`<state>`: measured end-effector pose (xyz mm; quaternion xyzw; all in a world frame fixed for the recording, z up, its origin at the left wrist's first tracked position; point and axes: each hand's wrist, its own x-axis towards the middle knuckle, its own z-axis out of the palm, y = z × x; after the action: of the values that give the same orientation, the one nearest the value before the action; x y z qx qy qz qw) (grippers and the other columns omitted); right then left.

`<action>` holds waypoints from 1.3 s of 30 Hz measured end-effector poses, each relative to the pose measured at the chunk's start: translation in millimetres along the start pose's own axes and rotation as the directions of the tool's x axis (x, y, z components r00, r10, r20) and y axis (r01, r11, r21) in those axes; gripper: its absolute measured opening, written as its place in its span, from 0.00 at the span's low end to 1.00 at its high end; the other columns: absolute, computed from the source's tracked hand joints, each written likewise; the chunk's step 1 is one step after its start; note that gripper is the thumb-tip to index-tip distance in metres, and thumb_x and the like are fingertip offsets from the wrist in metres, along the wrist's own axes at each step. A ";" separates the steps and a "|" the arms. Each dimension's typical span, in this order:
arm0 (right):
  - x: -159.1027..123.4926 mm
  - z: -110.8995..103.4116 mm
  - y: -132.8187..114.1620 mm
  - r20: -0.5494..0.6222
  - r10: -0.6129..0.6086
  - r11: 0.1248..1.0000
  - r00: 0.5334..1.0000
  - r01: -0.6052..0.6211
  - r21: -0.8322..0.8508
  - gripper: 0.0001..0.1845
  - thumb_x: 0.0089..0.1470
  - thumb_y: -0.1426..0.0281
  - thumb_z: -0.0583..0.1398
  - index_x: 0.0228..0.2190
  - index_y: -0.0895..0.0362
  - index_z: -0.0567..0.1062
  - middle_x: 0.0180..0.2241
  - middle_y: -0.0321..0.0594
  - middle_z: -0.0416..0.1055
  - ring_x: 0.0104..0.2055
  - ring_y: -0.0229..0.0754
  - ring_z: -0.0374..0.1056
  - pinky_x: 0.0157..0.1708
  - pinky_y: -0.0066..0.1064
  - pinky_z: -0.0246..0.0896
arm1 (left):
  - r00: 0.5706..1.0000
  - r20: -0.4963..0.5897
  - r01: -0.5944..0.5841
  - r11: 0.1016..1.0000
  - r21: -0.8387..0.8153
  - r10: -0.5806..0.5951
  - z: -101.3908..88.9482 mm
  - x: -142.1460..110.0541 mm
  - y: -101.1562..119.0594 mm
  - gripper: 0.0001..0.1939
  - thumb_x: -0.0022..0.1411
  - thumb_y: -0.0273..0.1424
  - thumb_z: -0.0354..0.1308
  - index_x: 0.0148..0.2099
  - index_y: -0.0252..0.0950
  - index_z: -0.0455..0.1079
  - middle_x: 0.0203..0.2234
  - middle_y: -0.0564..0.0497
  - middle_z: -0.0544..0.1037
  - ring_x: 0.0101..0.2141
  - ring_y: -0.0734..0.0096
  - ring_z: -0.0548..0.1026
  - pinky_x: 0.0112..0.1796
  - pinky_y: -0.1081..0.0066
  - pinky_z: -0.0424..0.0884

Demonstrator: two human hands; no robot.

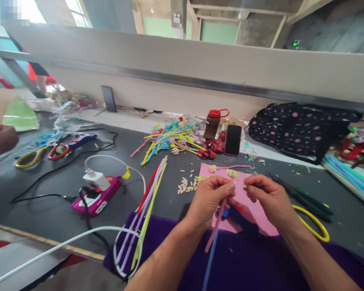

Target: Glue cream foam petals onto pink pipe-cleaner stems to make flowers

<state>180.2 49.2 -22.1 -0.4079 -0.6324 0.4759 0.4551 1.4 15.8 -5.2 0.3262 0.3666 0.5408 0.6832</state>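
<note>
My left hand [210, 200] pinches a pink fuzzy stem, like a pipe cleaner [212, 238], whose lower end hangs down past the palm. A small pale-yellow tuft [232, 173] shows just above those fingertips. To the right, a short gap away, my right hand [268, 198] has thumb and fingers drawn together; anything between them is too small to make out. Both hands are above a pink sheet [261, 226]. On it lies another pink stem [233, 167] with a yellowish tuft [212, 168]. A blue strip [210, 262] runs down below my left hand.
Small pale pieces [185, 186] and a pile of coloured stems [172, 137] lie left and beyond. Yellow-handled scissors [317, 228] rest at right. A purple power strip [97, 198] trails cables. Near the wall stand a bottle [212, 125] and phone [232, 140]. Another person's hand [0, 139] is far left.
</note>
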 end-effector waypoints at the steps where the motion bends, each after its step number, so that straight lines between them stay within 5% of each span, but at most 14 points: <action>1: -2.5 0.6 -1.5 -0.004 -0.007 1.000 1.000 0.007 0.018 0.05 0.49 0.71 0.62 0.32 0.54 0.73 0.25 0.31 0.67 0.25 0.33 0.62 0.24 0.24 0.57 | 1.000 -0.016 0.008 1.000 0.003 -0.008 0.3 1.0 -1.3 0.11 0.47 0.34 0.65 0.27 0.32 0.67 0.19 0.53 0.74 0.17 0.79 0.70 0.18 0.80 0.63; 9: -11.1 18.5 -18.0 -0.031 -0.124 0.990 0.992 0.121 -0.074 0.03 0.48 0.73 0.60 0.29 0.56 0.71 0.26 0.33 0.70 0.28 0.35 0.66 0.28 0.26 0.61 | 0.996 -0.022 0.086 0.996 0.003 -0.086 6.2 4.0 -12.4 0.09 0.49 0.31 0.64 0.30 0.32 0.69 0.22 0.52 0.75 0.20 0.78 0.73 0.19 0.81 0.68; 19: -11.5 21.3 -17.8 -0.063 -0.261 0.953 0.963 0.247 -0.174 0.02 0.49 0.75 0.60 0.28 0.57 0.72 0.26 0.34 0.70 0.28 0.36 0.66 0.30 0.28 0.62 | 0.999 -0.028 0.032 0.996 0.084 -0.030 5.7 6.5 -19.7 0.09 0.50 0.32 0.64 0.30 0.31 0.70 0.19 0.54 0.73 0.20 0.80 0.70 0.21 0.81 0.69; 27: -7.5 18.2 -16.6 0.016 -0.026 0.998 1.000 0.025 0.054 0.02 0.49 0.72 0.59 0.28 0.57 0.72 0.23 0.32 0.68 0.24 0.33 0.63 0.24 0.25 0.59 | 0.997 -0.038 -0.062 0.983 0.171 0.069 7.2 4.7 -19.0 0.10 0.53 0.35 0.61 0.29 0.32 0.68 0.20 0.55 0.71 0.19 0.81 0.68 0.21 0.80 0.66; 39: -5.8 18.1 -14.2 0.063 0.017 0.993 0.998 -0.024 0.116 0.03 0.49 0.70 0.58 0.26 0.58 0.71 0.23 0.33 0.66 0.23 0.33 0.61 0.23 0.26 0.57 | 0.992 -0.059 -0.090 0.967 0.238 0.107 10.6 2.9 -17.1 0.10 0.52 0.36 0.61 0.29 0.33 0.67 0.20 0.55 0.71 0.19 0.80 0.68 0.22 0.78 0.66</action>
<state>163.0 36.5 -11.8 -0.3722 -0.6132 0.5292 0.4533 19.4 14.7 -14.5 0.4030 0.4353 0.5384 0.5985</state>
